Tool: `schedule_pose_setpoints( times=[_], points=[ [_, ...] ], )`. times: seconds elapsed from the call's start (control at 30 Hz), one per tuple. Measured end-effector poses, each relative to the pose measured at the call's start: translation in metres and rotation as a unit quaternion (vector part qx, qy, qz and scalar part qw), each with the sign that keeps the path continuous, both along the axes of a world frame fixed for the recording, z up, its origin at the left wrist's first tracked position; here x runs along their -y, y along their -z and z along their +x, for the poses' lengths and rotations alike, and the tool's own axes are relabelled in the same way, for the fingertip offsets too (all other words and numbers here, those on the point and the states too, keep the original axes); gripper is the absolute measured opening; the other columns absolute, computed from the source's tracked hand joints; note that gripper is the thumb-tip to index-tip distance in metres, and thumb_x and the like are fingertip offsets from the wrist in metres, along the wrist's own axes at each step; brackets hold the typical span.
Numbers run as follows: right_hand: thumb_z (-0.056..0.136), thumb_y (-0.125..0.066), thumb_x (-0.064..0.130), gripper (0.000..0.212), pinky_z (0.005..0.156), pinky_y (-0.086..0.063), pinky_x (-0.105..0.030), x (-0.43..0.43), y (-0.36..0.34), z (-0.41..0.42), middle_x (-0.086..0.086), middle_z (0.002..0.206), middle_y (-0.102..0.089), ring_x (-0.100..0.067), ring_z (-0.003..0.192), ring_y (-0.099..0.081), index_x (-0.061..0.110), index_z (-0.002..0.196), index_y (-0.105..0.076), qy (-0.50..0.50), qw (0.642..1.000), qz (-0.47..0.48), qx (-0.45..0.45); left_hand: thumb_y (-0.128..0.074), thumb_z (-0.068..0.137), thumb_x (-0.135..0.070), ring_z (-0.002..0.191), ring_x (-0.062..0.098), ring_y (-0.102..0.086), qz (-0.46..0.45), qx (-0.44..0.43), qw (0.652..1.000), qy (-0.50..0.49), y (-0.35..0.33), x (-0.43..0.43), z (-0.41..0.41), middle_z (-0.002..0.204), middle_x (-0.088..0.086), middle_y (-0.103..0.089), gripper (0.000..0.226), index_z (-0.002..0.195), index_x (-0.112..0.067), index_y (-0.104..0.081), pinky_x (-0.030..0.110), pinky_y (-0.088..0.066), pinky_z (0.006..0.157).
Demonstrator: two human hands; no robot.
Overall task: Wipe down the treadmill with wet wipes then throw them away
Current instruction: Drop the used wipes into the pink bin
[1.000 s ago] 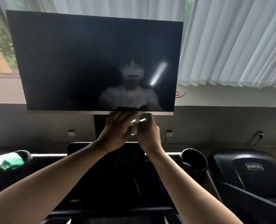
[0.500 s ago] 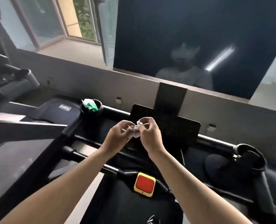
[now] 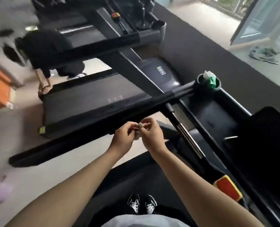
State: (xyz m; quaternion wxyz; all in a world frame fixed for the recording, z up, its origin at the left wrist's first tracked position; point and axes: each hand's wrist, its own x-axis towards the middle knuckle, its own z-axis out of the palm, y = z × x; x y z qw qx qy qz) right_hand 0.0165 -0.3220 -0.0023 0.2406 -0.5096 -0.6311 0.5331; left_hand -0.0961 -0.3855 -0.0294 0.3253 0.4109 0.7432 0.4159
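The treadmill (image 3: 214, 115) the person stands on fills the lower right, and its long black handrail (image 3: 87, 128) crosses the view. Beyond the handrail lies a second treadmill (image 3: 90, 97), with another person (image 3: 46, 49) crouched at its far end. In front of the handrail the left hand (image 3: 122, 139) and right hand (image 3: 152, 135) meet, each grip pinching the scrunched white wet wipe (image 3: 138, 135) between them. At the handrail's right end, a green wet-wipe pack (image 3: 211, 79) sits in the cup holder (image 3: 201, 86).

I stand in a gym: my black treadmill (image 3: 218, 118) with its red-and-yellow stop button (image 3: 227, 188), a second black treadmill (image 3: 90, 99) beside it, a third black treadmill (image 3: 106, 15) beyond, dark grey floor matting (image 3: 201, 51) alongside.
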Motion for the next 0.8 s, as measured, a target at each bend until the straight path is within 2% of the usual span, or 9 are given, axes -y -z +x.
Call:
schedule_pose_setpoints(
  times=[0.1,0.17,0.23,0.33,0.47,0.57,0.67,0.73,0.8],
  points=[
    [0.097,-0.063,0.017,0.012,0.052,-0.041,-0.006,0.022,0.011,-0.042,0.005,0.080,-0.065,0.010,0.059,-0.061,0.014,0.109,-0.060,-0.132,0.990,-0.038,0.016,-0.054,0.099,-0.003,0.083,-0.008,-0.065,-0.021,0.001,0.994,-0.111,0.009,0.052,-0.028,0.101,-0.005,-0.070,0.026,0.112,-0.022,-0.065,0.005,-0.046,0.068],
    [0.097,-0.065,0.024,0.016,0.052,-0.040,-0.007,0.040,0.022,-0.067,0.006,0.074,-0.064,0.011,0.055,-0.059,0.014,0.107,-0.059,-0.198,0.978,-0.056,0.028,-0.054,0.096,0.000,0.089,-0.006,-0.064,-0.031,-0.005,0.985,-0.171,0.018,0.086,-0.041,0.105,-0.008,-0.067,0.034,0.108,-0.030,-0.064,0.005,-0.046,0.069],
    [0.095,-0.066,0.030,0.019,0.056,-0.042,-0.012,0.061,0.034,-0.089,0.006,0.073,-0.066,0.005,0.064,-0.064,0.015,0.105,-0.061,-0.247,0.965,-0.074,0.052,-0.054,0.094,0.000,0.095,0.002,-0.063,-0.057,-0.016,0.972,-0.230,0.029,0.119,-0.050,0.109,-0.006,-0.066,0.035,0.107,-0.031,-0.064,0.007,-0.045,0.071],
    [0.095,-0.062,0.030,0.021,0.059,-0.042,-0.019,0.097,0.049,-0.116,0.004,0.089,-0.071,-0.010,0.080,-0.065,0.013,0.105,-0.068,-0.320,0.939,-0.084,0.098,-0.055,0.098,-0.008,0.093,0.008,-0.061,-0.086,-0.016,0.947,-0.310,0.041,0.166,-0.059,0.109,-0.005,-0.063,0.021,0.109,-0.023,-0.066,0.007,-0.042,0.069],
    [0.098,-0.053,0.016,0.020,0.055,-0.042,-0.018,0.149,0.059,-0.150,0.000,0.087,-0.070,-0.010,0.071,-0.059,0.014,0.091,-0.071,-0.397,0.902,-0.102,0.140,-0.057,0.101,-0.016,0.089,0.007,-0.065,-0.103,0.015,0.911,-0.399,0.052,0.231,-0.067,0.096,-0.015,-0.066,0.014,0.102,-0.028,-0.065,0.016,-0.048,0.071],
    [0.097,-0.052,0.013,0.022,0.071,-0.056,-0.031,0.195,0.063,-0.183,-0.004,0.097,-0.073,-0.018,0.086,-0.066,0.014,0.101,-0.073,-0.440,0.878,-0.107,0.153,-0.062,0.098,-0.016,0.080,0.012,-0.069,-0.088,0.049,0.875,-0.473,0.058,0.284,-0.081,0.090,-0.010,-0.071,0.014,0.096,-0.030,-0.065,0.029,-0.055,0.070],
    [0.095,-0.049,0.011,0.027,0.071,-0.055,-0.033,0.245,0.067,-0.221,-0.005,0.105,-0.072,-0.022,0.093,-0.066,0.016,0.112,-0.070,-0.475,0.859,-0.104,0.158,-0.060,0.099,-0.026,0.076,0.016,-0.069,-0.080,0.058,0.837,-0.539,0.061,0.333,-0.103,0.087,-0.006,-0.072,0.008,0.101,-0.022,-0.067,0.022,-0.046,0.059],
    [0.094,-0.050,0.011,0.027,0.072,-0.056,-0.034,0.282,0.070,-0.248,-0.005,0.105,-0.072,-0.022,0.093,-0.068,0.018,0.112,-0.068,-0.492,0.849,-0.107,0.158,-0.057,0.100,-0.029,0.075,0.016,-0.068,-0.063,0.045,0.808,-0.584,0.060,0.367,-0.123,0.084,-0.007,-0.070,0.013,0.098,-0.021,-0.067,0.025,-0.043,0.059],
    [0.094,-0.050,0.011,0.023,0.081,-0.058,-0.039,0.321,0.069,-0.274,-0.005,0.104,-0.072,-0.024,0.096,-0.069,0.020,0.107,-0.066,-0.503,0.841,-0.115,0.165,-0.055,0.103,-0.029,0.078,0.012,-0.067,-0.045,0.041,0.782,-0.620,0.060,0.404,-0.143,0.085,-0.010,-0.069,0.015,0.096,-0.020,-0.065,0.027,-0.045,0.062]
  ],
)
